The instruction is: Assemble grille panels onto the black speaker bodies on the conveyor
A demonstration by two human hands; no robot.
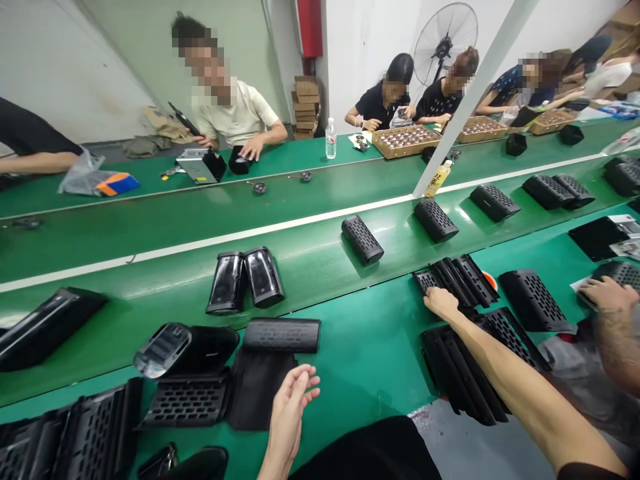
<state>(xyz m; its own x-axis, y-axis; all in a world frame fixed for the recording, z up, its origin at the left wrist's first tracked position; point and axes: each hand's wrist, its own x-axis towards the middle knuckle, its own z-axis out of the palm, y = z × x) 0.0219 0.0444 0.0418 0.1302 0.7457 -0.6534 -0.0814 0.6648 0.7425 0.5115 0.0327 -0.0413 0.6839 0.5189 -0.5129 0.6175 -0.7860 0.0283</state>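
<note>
My left hand is raised over the near bench, its fingers apart, loosely bent and holding nothing. Behind it lie a flat black sheet and a black slotted cover. My right hand reaches out to the right, fingers closed on the end of a black perforated panel. That panel is beside several similar black panels at the bench's far edge. Nearer to me, below my right forearm, is another stack of black panels. My right fingertips are partly hidden.
A green conveyor crosses the view, carrying black speaker-like housings. More perforated panels lie at lower left. A slanted white post rises beyond. A co-worker's hand is at far right; several people sit opposite.
</note>
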